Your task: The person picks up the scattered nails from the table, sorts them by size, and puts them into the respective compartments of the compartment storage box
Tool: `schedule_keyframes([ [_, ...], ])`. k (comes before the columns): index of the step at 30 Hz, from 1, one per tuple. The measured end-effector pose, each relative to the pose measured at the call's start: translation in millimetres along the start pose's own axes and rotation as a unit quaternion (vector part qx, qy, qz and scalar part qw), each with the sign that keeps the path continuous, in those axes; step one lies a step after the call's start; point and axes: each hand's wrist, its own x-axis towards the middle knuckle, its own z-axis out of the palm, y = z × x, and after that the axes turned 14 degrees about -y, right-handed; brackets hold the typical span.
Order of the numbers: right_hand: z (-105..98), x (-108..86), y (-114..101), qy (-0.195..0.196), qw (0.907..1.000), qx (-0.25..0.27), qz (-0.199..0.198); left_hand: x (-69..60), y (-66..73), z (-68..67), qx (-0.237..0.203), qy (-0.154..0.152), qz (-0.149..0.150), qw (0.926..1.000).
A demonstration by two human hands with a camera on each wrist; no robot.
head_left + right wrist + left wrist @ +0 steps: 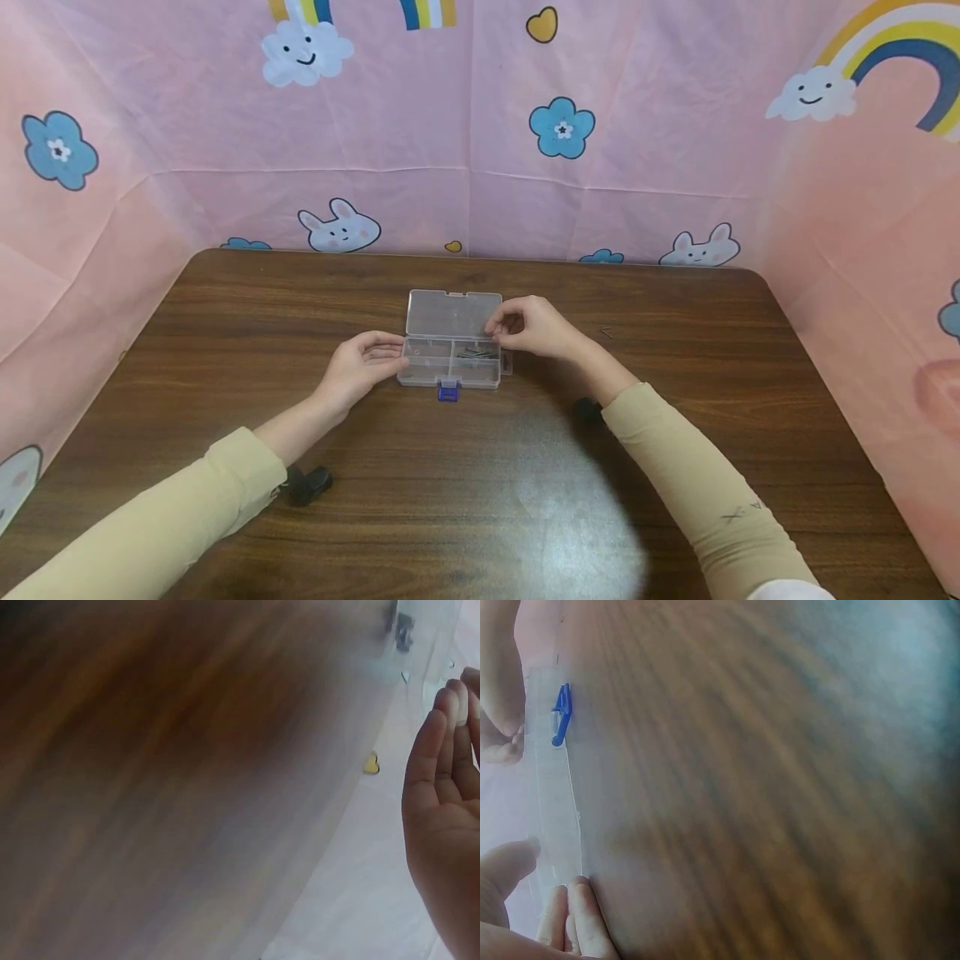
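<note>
A clear plastic compartment box [450,385] lies on the table with its lid [450,313] raised at the back. Several thin metal pieces, like small nails [477,354], lie in its back right compartment. A blue latch [447,392] hangs at the front edge. My left hand [358,367] holds the box's left end, thumb on one side and fingers on the other, as the left wrist view shows. Above the back right corner is my right hand [536,327], thumb and forefinger brought close together. Whether anything is between those fingertips cannot be made out.
Thin metal pieces [606,332] lie on the wooden table [480,500] right of the box. A dark object [307,485] shows beside the left sleeve, another [588,409] beside the right wrist. A pink patterned cloth [495,208] hangs behind the table and along both sides.
</note>
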Motion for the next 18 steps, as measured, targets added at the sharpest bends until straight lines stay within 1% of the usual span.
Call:
schedule_keyframes([
  [4, -8.2, -6.5, 5.8, 0.013, 0.9998, 0.003, 0.014, 0.4, -0.3, -0.4, -0.001, 0.0, -0.002, 1.0],
  [10, -24.1, -23.0, 11.9, 0.031, 0.999, 0.007, 0.033, 1.2, -1.0, -0.9, -0.002, -0.003, -0.004, 1.0],
  [14, -34.0, -35.0, 20.6, 0.044, 0.9981, 0.016, 0.041, 1.4, -1.8, -0.8, 0.001, -0.002, -0.003, 1.0],
  [18, -43.3, -46.1, 31.0, 0.057, 0.9966, 0.013, 0.058, 1.4, -2.1, -1.0, 0.003, -0.001, -0.002, 1.0],
])
